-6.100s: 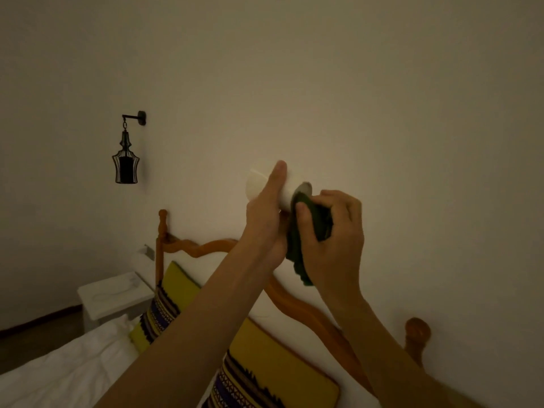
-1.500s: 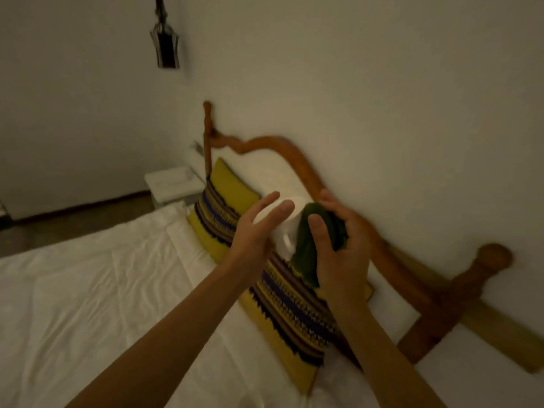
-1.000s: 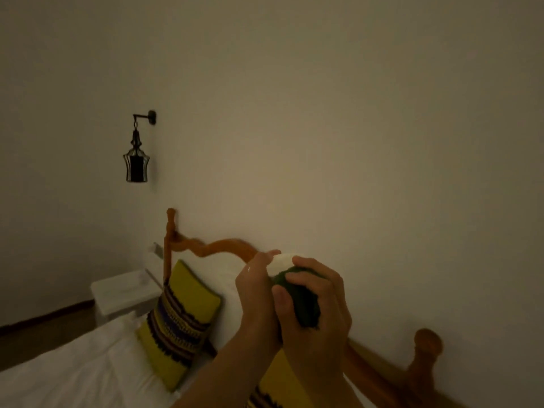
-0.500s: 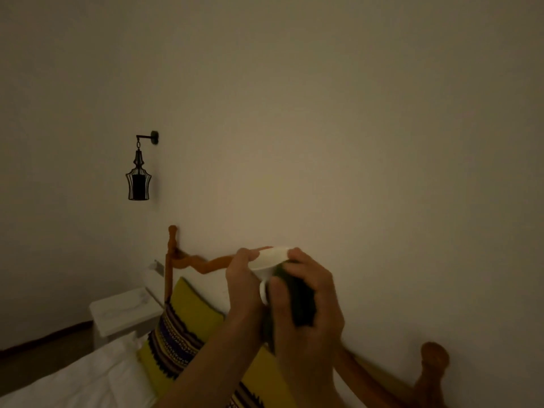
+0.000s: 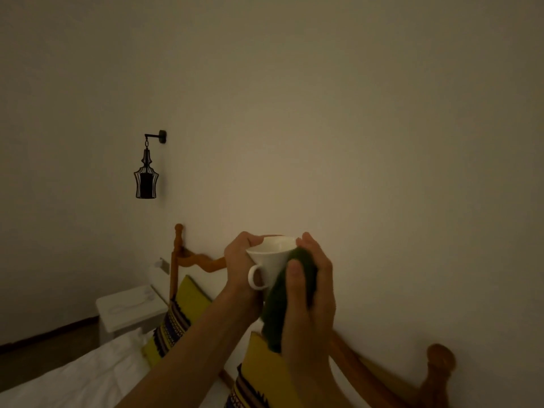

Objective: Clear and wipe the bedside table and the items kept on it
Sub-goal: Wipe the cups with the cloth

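No text, label, brand, number or sign can be read anywhere in this dim view. The white cup (image 5: pixel 272 262) is plain, with no print on the side that shows, and the dark green cloth (image 5: pixel 284 304) pressed against it carries no tag or lettering. The yellow cushions (image 5: pixel 188 303) below the cup bear only woven stripe patterns, not writing. The black wall lantern (image 5: pixel 146 178), up and to the left of the cup, shows no marking, and the wall behind it is bare of signs.
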Motion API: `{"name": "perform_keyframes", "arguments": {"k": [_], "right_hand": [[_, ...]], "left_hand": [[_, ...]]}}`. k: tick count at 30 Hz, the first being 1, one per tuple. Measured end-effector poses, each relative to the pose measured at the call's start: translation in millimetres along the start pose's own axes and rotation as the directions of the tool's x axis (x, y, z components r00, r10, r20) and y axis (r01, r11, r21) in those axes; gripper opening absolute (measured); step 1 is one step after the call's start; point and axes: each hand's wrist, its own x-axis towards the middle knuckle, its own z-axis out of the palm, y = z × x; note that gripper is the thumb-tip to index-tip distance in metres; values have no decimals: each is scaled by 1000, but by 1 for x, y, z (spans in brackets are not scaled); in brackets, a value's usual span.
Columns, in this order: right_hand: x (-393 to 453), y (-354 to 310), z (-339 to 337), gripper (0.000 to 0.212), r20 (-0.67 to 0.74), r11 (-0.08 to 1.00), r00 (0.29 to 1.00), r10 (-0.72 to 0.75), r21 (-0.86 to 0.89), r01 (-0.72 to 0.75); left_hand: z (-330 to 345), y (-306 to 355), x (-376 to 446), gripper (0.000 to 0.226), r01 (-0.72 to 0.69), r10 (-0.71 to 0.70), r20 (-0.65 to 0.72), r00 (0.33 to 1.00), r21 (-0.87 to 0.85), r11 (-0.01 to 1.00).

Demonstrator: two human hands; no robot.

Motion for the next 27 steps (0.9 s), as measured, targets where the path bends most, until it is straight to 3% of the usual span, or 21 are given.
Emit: {"name": "perform_keyframes", "arguments": {"k": [2, 3, 6, 9, 11, 17, 19, 21, 24, 27], "right_hand": [[-3, -1, 0, 36, 18, 992, 994, -111, -64, 112], [3, -4, -2, 33, 13, 996, 997, -77, -45, 78], [25, -9, -11, 16, 62, 960, 972, 228, 153, -235], [27, -9, -14, 31, 103, 893, 923, 371, 233, -385], [21, -9, -15, 40, 101, 891, 925, 366, 247, -380], [10, -11, -20, 51, 68, 867, 917, 392, 305, -393], [11, -14, -21, 46, 22, 846, 905, 425, 345, -406], [12, -15, -23, 46, -58, 859, 904, 425, 341, -382], [15, -17, -26, 67, -190, 935, 924, 332, 197, -295], [11, -22, -20, 49, -228, 985, 960, 162, -20, -171]], "left_hand": [[-1, -1, 1, 31, 32, -32, 5, 999, -9, 999], [-2, -3, 0, 32, 47, -46, 31, 998, 0, 999], [-11, -6, 1, 48, 43, -46, 92, 995, 35, 998], [-8, 0, 0, 43, 56, -76, 179, 981, 112, 992], [-4, 5, 3, 52, 46, -73, 227, 971, 125, 991], [1, 0, 14, 47, -139, 135, 37, 990, 335, 932], [0, -2, 14, 45, -127, 134, 10, 991, 391, 912], [-1, 1, 7, 48, -53, 52, 11, 999, 336, 940], [-4, 2, -6, 57, -8, -15, 114, 993, 199, 980], [3, -15, -17, 60, -130, 113, 86, 990, 235, 963]]}}
